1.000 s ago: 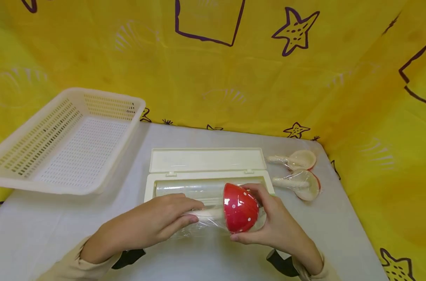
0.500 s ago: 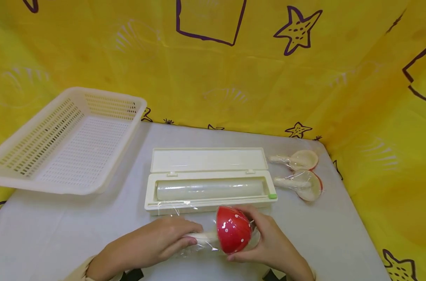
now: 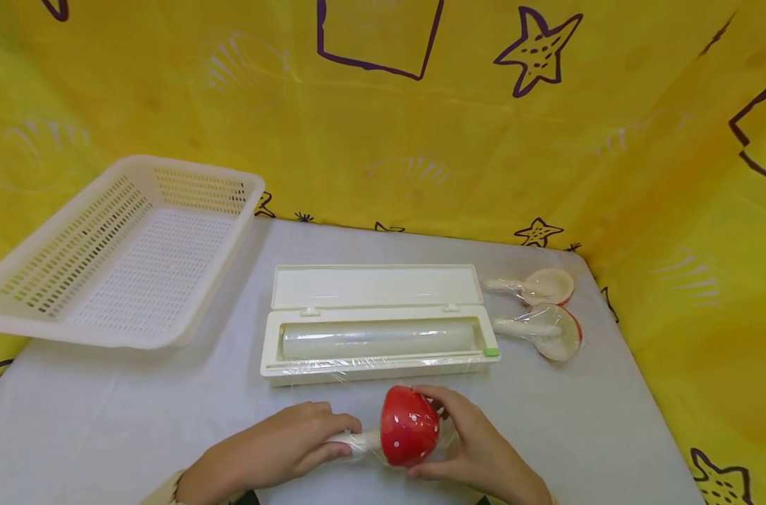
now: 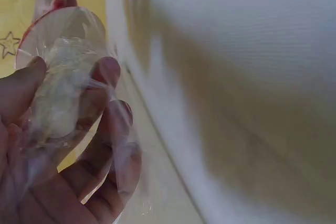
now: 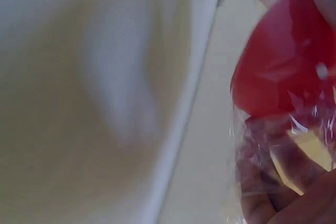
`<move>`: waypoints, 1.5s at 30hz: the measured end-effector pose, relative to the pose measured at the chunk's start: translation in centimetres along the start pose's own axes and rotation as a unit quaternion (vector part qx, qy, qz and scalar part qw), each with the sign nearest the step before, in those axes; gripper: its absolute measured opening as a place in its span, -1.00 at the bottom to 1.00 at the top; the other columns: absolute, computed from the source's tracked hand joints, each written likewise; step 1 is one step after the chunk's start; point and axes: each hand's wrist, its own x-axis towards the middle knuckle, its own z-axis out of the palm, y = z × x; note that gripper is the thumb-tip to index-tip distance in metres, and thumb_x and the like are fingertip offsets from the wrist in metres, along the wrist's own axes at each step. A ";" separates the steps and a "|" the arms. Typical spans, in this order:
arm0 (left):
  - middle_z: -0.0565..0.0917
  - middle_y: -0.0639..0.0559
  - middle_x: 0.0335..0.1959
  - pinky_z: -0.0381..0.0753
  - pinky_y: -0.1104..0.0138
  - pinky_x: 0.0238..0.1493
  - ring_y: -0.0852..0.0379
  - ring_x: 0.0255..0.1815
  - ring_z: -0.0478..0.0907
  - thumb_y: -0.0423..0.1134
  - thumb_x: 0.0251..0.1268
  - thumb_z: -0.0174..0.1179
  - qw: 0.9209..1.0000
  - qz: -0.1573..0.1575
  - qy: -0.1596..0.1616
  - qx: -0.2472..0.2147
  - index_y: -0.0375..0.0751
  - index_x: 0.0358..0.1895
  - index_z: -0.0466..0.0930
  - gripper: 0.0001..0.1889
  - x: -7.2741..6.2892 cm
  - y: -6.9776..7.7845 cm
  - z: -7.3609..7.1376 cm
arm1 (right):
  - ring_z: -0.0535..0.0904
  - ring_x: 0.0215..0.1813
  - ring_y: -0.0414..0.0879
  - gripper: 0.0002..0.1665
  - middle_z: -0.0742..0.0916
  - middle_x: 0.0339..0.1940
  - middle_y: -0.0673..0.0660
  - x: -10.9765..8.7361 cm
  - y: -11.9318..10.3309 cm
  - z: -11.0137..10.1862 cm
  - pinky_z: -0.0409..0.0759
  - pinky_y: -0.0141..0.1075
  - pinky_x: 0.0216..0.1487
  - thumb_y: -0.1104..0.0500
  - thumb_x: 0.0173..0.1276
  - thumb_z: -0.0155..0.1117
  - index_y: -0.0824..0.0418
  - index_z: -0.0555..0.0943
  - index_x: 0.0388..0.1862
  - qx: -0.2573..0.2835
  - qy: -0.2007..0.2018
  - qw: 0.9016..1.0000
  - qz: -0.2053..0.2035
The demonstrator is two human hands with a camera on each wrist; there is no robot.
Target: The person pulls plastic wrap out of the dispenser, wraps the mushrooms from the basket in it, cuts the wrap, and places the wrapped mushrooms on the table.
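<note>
A red spoon with white dots and a pale handle, its bowl shaped like a mushroom cap, is covered in clear cling film. My left hand pinches the handle between thumb and fingers. In the left wrist view, film spreads over those fingers. At the bowl end, my right hand holds the red bowl with thumb and fingers on opposite sides. Just beyond both hands stands a cling film dispenser, lid up, a film roll lying inside it.
To the right of the dispenser lie two more film-wrapped spoons, bowls facing up. A white slotted basket stands at the left. Yellow patterned cloth walls in the back and right of the white table.
Both hands have drawn the spoon toward the body, from over the dispenser to the table area in front of it. The spoon's bowl has turned slightly. The dispenser now shows whole.
</note>
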 end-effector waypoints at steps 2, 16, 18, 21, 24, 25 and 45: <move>0.61 0.32 -0.26 0.42 0.58 -0.25 0.47 -0.31 0.38 0.01 0.50 0.05 1.000 -0.007 -0.004 0.004 0.07 0.09 0.60 -0.73 0.0 -0.3 0.4 | 0.53 0.08 -0.30 0.02 0.60 0.19 -0.20 0.0 0.4 0.1 0.62 -0.37 -0.05 -0.07 -0.08 0.68 -0.14 0.36 0.37 -0.001 0.000 1.000 -0.013; 0.65 0.25 -0.28 0.47 0.49 -0.23 0.36 -0.33 0.42 -0.13 0.31 0.28 0.995 -0.033 -0.009 0.092 -0.03 -0.02 0.66 -0.78 0.7 -0.6 2.2 | 0.52 0.06 -0.28 -0.08 0.55 0.15 -0.12 -0.6 2.7 1.1 0.63 -0.38 -0.07 -0.10 0.03 0.61 -0.11 0.41 0.38 -0.009 0.024 0.999 -0.027; 0.62 0.21 -0.29 0.49 0.48 -0.22 0.32 -0.32 0.43 -0.12 0.26 0.33 0.991 -0.024 -0.003 0.128 -0.04 -0.04 0.66 -0.76 0.7 -0.4 2.3 | 0.52 0.06 -0.28 -0.08 0.55 0.15 -0.14 -0.5 2.8 1.1 0.63 -0.38 -0.05 -0.11 0.05 0.60 -0.11 0.39 0.39 -0.010 0.020 1.000 -0.019; 0.56 0.18 -0.35 0.49 0.47 -0.24 0.27 -0.33 0.42 -0.10 0.17 0.40 0.982 -0.004 0.009 0.189 -0.05 -0.10 0.67 -0.74 0.7 -0.1 2.5 | 0.53 0.06 -0.27 -0.09 0.57 0.15 -0.15 -0.4 2.7 1.2 0.63 -0.35 0.00 -0.10 0.06 0.60 -0.07 0.38 0.36 -0.013 0.025 0.999 -0.015; 0.56 0.17 -0.39 0.49 0.46 -0.24 0.25 -0.35 0.40 -0.11 0.08 0.45 0.973 0.004 0.021 0.228 -0.07 -0.17 0.67 -0.73 0.9 0.2 2.3 | 0.54 0.08 -0.25 -0.11 0.58 0.15 -0.14 -0.3 2.6 1.2 0.62 -0.31 0.07 -0.04 0.04 0.62 -0.03 0.38 0.32 -0.025 0.038 0.999 -0.023; 0.59 0.17 -0.39 0.49 0.45 -0.25 0.24 -0.35 0.41 -0.11 0.06 0.46 0.971 0.006 0.025 0.239 -0.08 -0.18 0.67 -0.72 0.9 0.3 2.2 | 0.53 0.09 -0.25 -0.12 0.57 0.16 -0.14 -0.3 2.5 1.2 0.62 -0.30 0.10 -0.03 0.03 0.63 -0.03 0.39 0.31 -0.031 0.042 0.998 -0.024; 0.68 0.18 -0.36 0.47 0.46 -0.26 0.22 -0.37 0.46 -0.07 0.02 0.50 0.959 0.034 0.044 0.278 -0.05 -0.16 0.67 -0.68 2.0 1.0 -0.5 | 0.58 0.10 -0.06 -0.03 0.58 0.21 0.03 -0.6 2.0 -1.2 0.65 -0.21 0.06 -0.09 -0.03 0.64 0.12 0.41 0.34 -0.041 0.056 0.998 -0.008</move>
